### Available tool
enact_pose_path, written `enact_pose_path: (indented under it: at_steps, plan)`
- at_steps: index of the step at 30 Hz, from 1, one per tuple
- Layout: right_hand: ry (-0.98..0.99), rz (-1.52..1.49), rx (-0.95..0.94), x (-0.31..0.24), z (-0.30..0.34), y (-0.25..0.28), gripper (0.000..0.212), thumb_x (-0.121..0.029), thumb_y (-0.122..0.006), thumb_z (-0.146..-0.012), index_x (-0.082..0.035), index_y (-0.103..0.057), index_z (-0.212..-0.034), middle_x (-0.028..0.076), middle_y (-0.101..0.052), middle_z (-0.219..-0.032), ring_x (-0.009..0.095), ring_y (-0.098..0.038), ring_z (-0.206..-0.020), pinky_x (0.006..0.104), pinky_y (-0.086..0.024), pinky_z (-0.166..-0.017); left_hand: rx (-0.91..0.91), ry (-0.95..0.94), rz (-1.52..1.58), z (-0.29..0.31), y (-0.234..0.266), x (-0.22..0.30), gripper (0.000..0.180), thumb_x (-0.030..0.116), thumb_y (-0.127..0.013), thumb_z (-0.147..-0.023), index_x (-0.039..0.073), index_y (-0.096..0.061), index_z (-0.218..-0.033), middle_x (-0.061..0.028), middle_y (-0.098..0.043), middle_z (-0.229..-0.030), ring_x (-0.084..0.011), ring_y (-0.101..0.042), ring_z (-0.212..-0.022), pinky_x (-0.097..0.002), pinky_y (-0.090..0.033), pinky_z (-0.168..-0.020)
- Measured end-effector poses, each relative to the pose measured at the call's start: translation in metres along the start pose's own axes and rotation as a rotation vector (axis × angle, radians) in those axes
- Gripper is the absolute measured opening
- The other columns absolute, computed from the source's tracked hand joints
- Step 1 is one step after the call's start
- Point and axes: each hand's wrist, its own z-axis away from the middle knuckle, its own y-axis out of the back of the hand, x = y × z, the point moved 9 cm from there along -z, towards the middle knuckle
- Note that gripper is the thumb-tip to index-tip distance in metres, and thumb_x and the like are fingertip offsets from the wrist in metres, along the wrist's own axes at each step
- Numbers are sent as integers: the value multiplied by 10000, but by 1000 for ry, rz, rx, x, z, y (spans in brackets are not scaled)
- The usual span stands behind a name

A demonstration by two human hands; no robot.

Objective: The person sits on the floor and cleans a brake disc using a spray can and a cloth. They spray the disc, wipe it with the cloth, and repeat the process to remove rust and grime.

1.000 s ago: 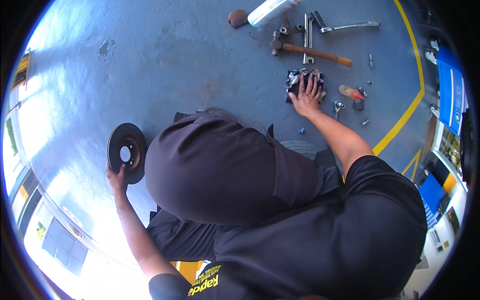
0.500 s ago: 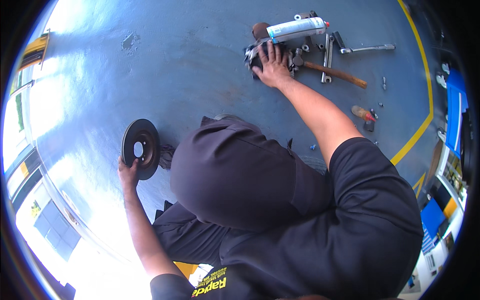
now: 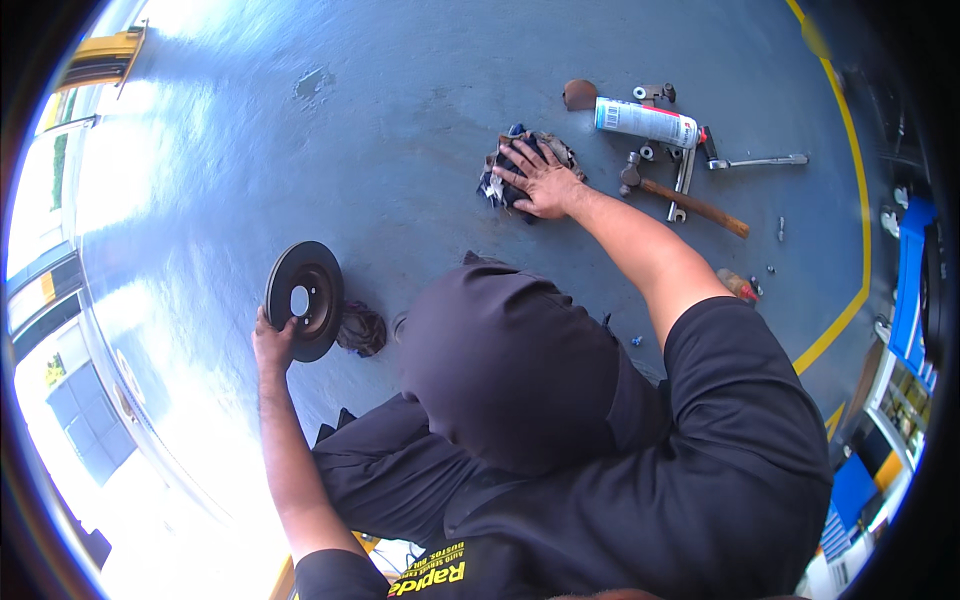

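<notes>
My left hand (image 3: 275,340) grips a brake disc (image 3: 283,283) by its lower left edge, with the thumb on its face. The disc is held up on edge, its dark hub side showing. Farther out to the right, my right hand (image 3: 540,182) presses flat on a crumpled dark rag (image 3: 505,190) on the floor, fingers spread. A ball-peen hammer (image 3: 690,205) lies just right of that hand, and a spray can (image 3: 650,123) lies on its side beyond it. Part of the rag is hidden under my palm.
Beside the can lie a ratchet (image 3: 760,161), a wrench (image 3: 683,188) and a round brown metal piece (image 3: 579,95). A small bottle (image 3: 738,284) and loose bolts (image 3: 637,341) are nearer. A dark bundle (image 3: 361,329) sits beside the disc. A yellow line (image 3: 858,170) curves along the right.
My right hand and the rag have moved away from the can and hammer, leftward and nearer. My left hand still holds the disc. The whole view has shifted somewhat.
</notes>
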Motion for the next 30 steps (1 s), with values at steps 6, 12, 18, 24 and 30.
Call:
enact_pose_path:
  at_steps: [6, 12, 18, 24, 30]
  plan:
    - [-571, -271, 141, 70, -80, 50, 961, -660, -475, -1086, -219, -5, -1800, 208, 182, -1843, 472, 187, -1685, 728, 56, -1313, 6, 13, 102, -2, 2, 8, 472, 181, -872, -872, 15, -661, -1261, -235, -801, -1112, -448, -777, -1067, -513, -610, -920]
    - [-105, 51, 119, -1, -37, 26, 934, -664, -481, -1066, -177, -155, -1792, 205, 19, -1863, 425, 72, -1715, 709, 34, -1329, -19, 14, 93, -14, -5, 21, 528, 221, -870, -876, -14, -662, -1301, -250, -797, -1151, -455, -774, -1073, -508, -614, -934]
    - [278, 119, -53, -95, 72, -49, 894, -592, -541, -1034, -206, -231, -1778, 173, 3, -1862, 413, 23, -1718, 742, -49, -1318, -33, 285, -160, 0, -10, -30, 855, 412, -809, -851, -7, -546, -1549, -323, -730, -1304, -498, -704, -1229, -546, -580, -1055]
    - [32, 760, 405, -40, 147, -57, 833, -547, -496, -1071, -241, -197, -1787, 161, 36, -1869, 394, 28, -1723, 758, -120, -1302, -35, 82, -139, -2, -7, 53, 605, 298, -831, -831, 66, -617, -1347, -235, -777, -1228, -445, -743, -1174, -534, -600, -1037]
    - [-342, -159, -85, 3, 241, -56, 833, -507, -543, -1075, -208, -201, -1773, 222, -91, -1851, 451, -247, -1669, 623, -313, -1292, 83, 185, -127, 25, -6, -8, 502, 294, -832, -841, 90, -640, -1258, -219, -785, -1224, -418, -757, -1176, -512, -615, -1025]
